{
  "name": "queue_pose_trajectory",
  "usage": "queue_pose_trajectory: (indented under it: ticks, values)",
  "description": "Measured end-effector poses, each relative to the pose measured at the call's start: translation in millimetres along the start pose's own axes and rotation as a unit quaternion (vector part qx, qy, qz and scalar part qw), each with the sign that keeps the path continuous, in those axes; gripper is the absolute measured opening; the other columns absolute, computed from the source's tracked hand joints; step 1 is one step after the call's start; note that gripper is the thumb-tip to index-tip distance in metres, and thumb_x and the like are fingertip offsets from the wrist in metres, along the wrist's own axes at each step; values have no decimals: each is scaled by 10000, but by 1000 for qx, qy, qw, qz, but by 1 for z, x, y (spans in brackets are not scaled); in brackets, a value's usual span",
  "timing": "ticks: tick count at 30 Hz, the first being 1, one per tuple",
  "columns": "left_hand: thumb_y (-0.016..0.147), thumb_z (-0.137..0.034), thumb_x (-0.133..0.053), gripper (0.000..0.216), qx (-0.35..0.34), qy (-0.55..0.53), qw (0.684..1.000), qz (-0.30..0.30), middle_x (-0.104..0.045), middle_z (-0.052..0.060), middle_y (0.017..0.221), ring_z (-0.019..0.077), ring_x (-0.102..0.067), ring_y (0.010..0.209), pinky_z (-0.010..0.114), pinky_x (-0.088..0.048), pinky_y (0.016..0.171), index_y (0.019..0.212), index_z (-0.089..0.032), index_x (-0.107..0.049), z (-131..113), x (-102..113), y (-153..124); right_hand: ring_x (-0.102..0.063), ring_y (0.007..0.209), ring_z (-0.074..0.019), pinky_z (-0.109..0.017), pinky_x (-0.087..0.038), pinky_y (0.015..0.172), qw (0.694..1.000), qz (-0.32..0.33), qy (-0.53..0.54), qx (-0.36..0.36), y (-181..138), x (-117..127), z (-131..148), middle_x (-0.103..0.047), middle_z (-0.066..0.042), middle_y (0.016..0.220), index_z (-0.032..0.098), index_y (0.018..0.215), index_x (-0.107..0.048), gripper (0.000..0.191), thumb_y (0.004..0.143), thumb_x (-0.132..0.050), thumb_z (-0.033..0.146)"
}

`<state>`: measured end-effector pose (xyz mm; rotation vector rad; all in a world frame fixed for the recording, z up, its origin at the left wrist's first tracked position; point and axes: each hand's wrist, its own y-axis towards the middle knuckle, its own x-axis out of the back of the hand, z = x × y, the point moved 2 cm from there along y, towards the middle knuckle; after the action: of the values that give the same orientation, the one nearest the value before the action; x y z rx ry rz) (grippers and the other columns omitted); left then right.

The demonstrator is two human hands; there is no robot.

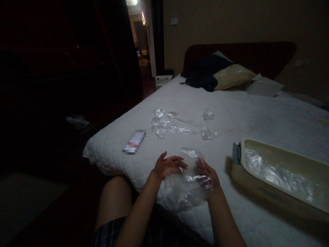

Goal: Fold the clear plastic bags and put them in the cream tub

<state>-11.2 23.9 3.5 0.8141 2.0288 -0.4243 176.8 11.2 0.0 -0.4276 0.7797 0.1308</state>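
My left hand (167,166) and my right hand (207,174) rest at the near edge of a white quilted bed (257,116). Between them lies a clear plastic bag (189,181), crumpled and partly hanging over the mattress edge. The left hand's fingers are stretched out flat against the bag's left side. My right hand is seen through the plastic, its fingers curled on the bag's right part.
More crumpled clear bags (164,123) and two small ones (208,133) lie further up the bed. A small blurred card (134,141) sits left. A beige tray (280,171) holding plastic stands at right. Pillows (232,76) and dark clothes lie by the headboard.
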Motion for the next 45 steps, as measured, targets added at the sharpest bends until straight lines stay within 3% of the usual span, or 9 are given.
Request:
queue_pose_trajectory:
  ticks: [4, 8, 12, 15, 23, 27, 32, 40, 45]
  values:
    - [732, -521, -454, 567, 15, 6, 999, -37, -629, 165, 922, 251, -602, 790, 369, -404, 715, 1070, -74, -540, 7, 6, 1, -496, 414, -64, -157, -394, 366, 997, -28, -51, 47, 12, 4, -5, -583, 55, 540, 219, 700, -604, 255, 520, -770, 290]
    - [727, -312, -555, 291, -8, 33, 990, -135, -645, 87, 790, 166, -592, 673, 274, -411, 630, 938, -116, -596, 9, 15, 3, -516, 464, -81, -173, -409, 408, 989, -62, -96, 93, 20, 5, -6, -576, 56, 542, 211, 682, -598, 266, 505, -775, 302]
    - [735, -390, -532, 307, -25, 26, 984, -174, -630, 75, 734, 170, -585, 636, 296, -440, 607, 847, -115, -610, 8, 13, 7, -468, 421, -60, -159, -366, 366, 986, -79, -104, 103, 15, 1, -5, -536, 71, 524, 215, 692, -570, 228, 571, -741, 307]
    - [700, -336, -602, 251, -68, 93, 972, -203, -622, 59, 747, 151, -574, 641, 277, -456, 589, 824, -119, -610, 6, 8, 9, -424, 384, -53, -152, -332, 330, 987, -65, -112, 98, 10, -5, -6, -497, 76, 491, 209, 708, -554, 230, 593, -729, 303]
    - [696, -397, -594, 273, -87, 227, 917, -316, -549, -9, 540, 72, -466, 398, 171, -359, 368, 787, -140, -574, -1, 8, 2, -485, 451, -53, -150, -398, 393, 985, -82, -76, 129, 10, -6, -6, -557, 65, 562, 213, 722, -579, 246, 573, -743, 318]
    - [699, -427, -561, 305, -40, 292, 904, -309, -538, -19, 509, 72, -453, 324, 160, -303, 308, 799, -138, -558, -9, 4, -6, -413, 368, -44, -155, -317, 320, 984, -82, -115, 112, 12, -4, -7, -515, 72, 504, 201, 726, -568, 280, 561, -742, 346]
    - [730, -449, -520, 327, 4, 363, 892, -269, -589, -2, 567, 94, -487, 344, 184, -352, 311, 843, -142, -539, -18, -17, -16, -391, 354, -38, -147, -298, 321, 982, -46, -161, 85, 5, -5, -6, -504, 74, 504, 203, 791, -553, 291, 612, -705, 375]
    - [723, -454, -553, 334, 51, 329, 922, -196, -587, -9, 596, 78, -469, 368, 172, -346, 320, 881, -160, -530, -26, -56, -25, -336, 311, -10, -138, -231, 294, 984, 6, -153, 94, -33, -18, 20, -495, 82, 544, 234, 869, -546, 258, 669, -668, 345]
    - [724, -450, -548, 326, 43, 315, 930, -185, -580, -2, 595, 72, -462, 395, 159, -324, 334, 872, -159, -545, -30, -61, -19, -385, 361, -35, -153, -284, 337, 977, -11, -189, 95, -37, -21, 37, -507, 68, 547, 240, 868, -555, 296, 637, -684, 372]
